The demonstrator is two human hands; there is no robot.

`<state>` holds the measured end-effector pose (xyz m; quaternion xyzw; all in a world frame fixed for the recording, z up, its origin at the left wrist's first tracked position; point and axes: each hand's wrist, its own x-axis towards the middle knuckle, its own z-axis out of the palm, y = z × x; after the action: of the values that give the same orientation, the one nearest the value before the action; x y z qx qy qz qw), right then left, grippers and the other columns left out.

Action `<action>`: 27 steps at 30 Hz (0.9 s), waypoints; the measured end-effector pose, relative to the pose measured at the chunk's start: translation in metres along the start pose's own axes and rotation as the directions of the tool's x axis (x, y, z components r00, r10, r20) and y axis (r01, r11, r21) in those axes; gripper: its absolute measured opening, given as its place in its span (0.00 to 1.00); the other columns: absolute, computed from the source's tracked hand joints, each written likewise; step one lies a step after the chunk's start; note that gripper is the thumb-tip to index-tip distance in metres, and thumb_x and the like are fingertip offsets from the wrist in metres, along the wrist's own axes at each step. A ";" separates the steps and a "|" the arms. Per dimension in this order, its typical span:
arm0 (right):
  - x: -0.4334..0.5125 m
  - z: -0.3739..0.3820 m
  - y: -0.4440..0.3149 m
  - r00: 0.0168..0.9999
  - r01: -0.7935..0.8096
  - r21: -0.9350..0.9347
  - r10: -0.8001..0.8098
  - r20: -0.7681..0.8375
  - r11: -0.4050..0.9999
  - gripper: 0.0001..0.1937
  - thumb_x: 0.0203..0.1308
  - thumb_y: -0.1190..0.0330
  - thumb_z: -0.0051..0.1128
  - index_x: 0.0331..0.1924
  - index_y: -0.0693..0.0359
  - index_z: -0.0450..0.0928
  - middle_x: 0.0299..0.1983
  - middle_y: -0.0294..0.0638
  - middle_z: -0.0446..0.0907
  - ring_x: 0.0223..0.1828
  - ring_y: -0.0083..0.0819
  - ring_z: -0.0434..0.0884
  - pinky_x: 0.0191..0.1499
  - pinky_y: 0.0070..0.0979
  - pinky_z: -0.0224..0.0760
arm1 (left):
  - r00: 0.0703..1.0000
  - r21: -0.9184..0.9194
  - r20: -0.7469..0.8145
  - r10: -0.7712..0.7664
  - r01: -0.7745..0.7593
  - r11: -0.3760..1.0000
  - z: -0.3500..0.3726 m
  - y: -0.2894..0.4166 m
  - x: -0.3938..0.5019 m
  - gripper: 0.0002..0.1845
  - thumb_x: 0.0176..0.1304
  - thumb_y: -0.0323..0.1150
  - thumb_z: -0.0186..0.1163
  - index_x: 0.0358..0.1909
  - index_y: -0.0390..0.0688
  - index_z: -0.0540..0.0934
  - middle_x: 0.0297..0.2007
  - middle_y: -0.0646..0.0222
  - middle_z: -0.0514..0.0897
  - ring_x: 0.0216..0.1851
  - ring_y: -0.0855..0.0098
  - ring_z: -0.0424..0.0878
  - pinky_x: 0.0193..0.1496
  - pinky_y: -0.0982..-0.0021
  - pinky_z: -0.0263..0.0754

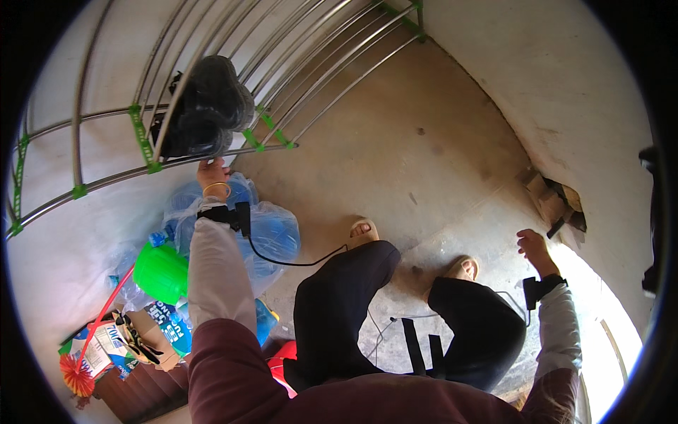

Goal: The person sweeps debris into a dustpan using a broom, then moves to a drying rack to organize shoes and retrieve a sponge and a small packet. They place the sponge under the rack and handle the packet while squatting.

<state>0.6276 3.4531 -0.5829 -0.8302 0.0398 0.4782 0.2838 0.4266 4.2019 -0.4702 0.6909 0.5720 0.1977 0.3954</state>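
My left hand (213, 172) reaches up to the front rail of a metal shoe rack (116, 179) with green plastic joints. Its fingertips meet the rail just below a pair of black shoes (212, 100); whether they close around it is hidden. The shoes lie side by side across the rack's bars, soles turned toward the right. A yellow bangle (216, 184) circles my left wrist. Off to the right, my right hand (534, 248) hangs in the air with loosely bent fingers and nothing in it. Black devices are strapped to both wrists, with cables running from them.
Below my left arm sit clear bags of blue plastic bottles (273, 233), a green plastic container (160, 273), flattened cardboard (159, 323) and a red-handled brush (78, 373). Broken bricks (551, 199) show in a hole at the right wall's base. My sandalled feet rest on the concrete floor (371, 143).
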 end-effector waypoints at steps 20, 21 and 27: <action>0.114 -0.049 0.101 0.972 -0.071 0.170 0.107 -0.210 0.983 0.13 0.54 0.69 0.47 0.42 0.63 0.73 0.28 0.39 0.77 0.21 0.29 0.79 0.17 0.22 0.69 | 0.948 -0.137 0.005 0.317 -0.313 0.940 0.017 -0.046 0.024 0.05 0.57 0.30 0.59 0.30 0.39 0.75 0.19 0.71 0.76 0.15 0.81 0.71 0.16 0.81 0.66; 0.107 -0.046 0.114 0.967 -0.091 0.212 0.138 -0.215 0.973 0.13 0.54 0.68 0.47 0.43 0.63 0.73 0.28 0.39 0.77 0.21 0.29 0.79 0.17 0.22 0.69 | 0.951 -0.120 0.001 0.310 -0.308 0.944 0.016 -0.045 0.025 0.05 0.57 0.30 0.59 0.30 0.39 0.75 0.19 0.71 0.76 0.14 0.81 0.71 0.16 0.81 0.66; 0.060 -0.019 0.182 0.949 -0.176 0.357 0.254 -0.185 0.917 0.12 0.59 0.64 0.43 0.41 0.61 0.73 0.29 0.39 0.76 0.22 0.30 0.77 0.19 0.24 0.68 | 0.951 -0.056 -0.015 0.309 -0.310 0.949 0.017 -0.045 0.027 0.06 0.57 0.30 0.58 0.29 0.38 0.74 0.18 0.70 0.76 0.14 0.81 0.70 0.14 0.80 0.65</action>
<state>0.6130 3.3034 -0.7034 -0.8091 0.2446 0.3947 0.3601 0.4178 4.2237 -0.5197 0.7597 0.4520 0.2758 0.3774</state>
